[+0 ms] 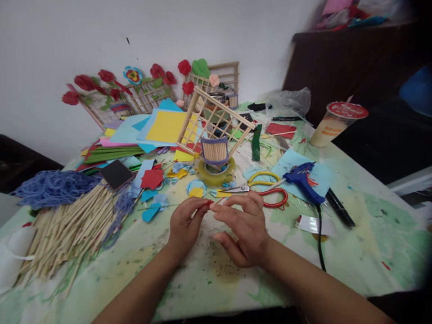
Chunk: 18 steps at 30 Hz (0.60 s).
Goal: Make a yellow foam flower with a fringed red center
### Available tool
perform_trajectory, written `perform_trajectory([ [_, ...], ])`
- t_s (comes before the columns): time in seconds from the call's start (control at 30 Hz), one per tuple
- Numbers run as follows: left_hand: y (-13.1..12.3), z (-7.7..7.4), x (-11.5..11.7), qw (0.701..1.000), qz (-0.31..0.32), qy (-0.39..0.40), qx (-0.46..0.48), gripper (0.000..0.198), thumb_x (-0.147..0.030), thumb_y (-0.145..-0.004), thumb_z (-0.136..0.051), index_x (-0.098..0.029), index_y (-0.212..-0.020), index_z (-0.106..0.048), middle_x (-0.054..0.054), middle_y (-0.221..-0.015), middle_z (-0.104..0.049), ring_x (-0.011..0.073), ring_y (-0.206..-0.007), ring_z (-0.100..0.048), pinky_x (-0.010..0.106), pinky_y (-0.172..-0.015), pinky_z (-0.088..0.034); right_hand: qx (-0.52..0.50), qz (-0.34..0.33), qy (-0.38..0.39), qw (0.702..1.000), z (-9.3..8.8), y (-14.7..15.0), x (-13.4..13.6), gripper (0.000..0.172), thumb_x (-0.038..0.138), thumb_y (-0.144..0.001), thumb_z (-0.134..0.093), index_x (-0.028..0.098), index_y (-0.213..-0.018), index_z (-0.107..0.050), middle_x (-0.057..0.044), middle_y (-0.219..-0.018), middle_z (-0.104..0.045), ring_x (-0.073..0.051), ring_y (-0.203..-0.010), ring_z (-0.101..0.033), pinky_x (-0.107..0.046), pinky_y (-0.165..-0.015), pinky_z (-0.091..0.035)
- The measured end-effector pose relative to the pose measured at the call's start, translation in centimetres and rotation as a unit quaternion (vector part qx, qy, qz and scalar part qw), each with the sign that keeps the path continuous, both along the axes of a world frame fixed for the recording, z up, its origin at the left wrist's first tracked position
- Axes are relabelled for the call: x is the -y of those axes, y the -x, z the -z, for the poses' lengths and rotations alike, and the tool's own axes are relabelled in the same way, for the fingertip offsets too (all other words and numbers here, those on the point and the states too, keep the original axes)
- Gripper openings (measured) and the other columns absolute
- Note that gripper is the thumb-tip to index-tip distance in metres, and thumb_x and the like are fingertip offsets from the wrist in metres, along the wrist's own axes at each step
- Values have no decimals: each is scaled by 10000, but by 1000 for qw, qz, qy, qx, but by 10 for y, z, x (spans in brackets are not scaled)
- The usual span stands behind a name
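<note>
Pale green-and-white patterned tablecloth point(364, 261) spreads beneath a person's left hand point(186, 222), fingertips pinching a small crumpled red piece point(209, 203) near center. Beside it, at four o'clock, hovers the right hand point(243, 227), fingers parted. One tan wooden-stick lattice point(234, 114) tilts at twelve; loose pale wooden sticks point(72, 229) lie at nine.

Lidded drink cup point(326, 128) stands at desk point(374, 234) far right; crumpled clear bag point(292, 102) left of it; dark cabinet point(324, 63) beyond. Blue object point(418, 92), right: blurred, possibly rounded.
</note>
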<state>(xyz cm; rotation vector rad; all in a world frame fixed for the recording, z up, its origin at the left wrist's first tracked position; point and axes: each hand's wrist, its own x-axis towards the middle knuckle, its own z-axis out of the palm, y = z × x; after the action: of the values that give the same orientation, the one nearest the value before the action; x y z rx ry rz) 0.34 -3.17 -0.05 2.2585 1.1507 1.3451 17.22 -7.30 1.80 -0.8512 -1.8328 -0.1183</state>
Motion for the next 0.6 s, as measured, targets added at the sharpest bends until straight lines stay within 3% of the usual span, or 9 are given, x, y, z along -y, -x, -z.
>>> perform_trajectory([
  [0.2,0,2,-1,999,-4,32,25,87,-206,-818,-580,-198,-834,-666,20,-742,-701,141,-702,-650,259,-659,-519,-7,-12,-2,1000,0,0,0,204,316,-845,-497,162,-953,-577,-27,-896,-711,-194,-849,-590,-414,-850,-306],
  [0.6,-3,-2,1,997,71,21,-5,108,-186,-851,-532,-200,-849,-639,24,-775,-690,126,-718,-632,238,-661,-495,-16,-10,12,1000,0,-1,-1,243,336,-859,-470,172,-1017,-557,-46,-965,-700,-219,-901,-574,-425,-828,-310],
])
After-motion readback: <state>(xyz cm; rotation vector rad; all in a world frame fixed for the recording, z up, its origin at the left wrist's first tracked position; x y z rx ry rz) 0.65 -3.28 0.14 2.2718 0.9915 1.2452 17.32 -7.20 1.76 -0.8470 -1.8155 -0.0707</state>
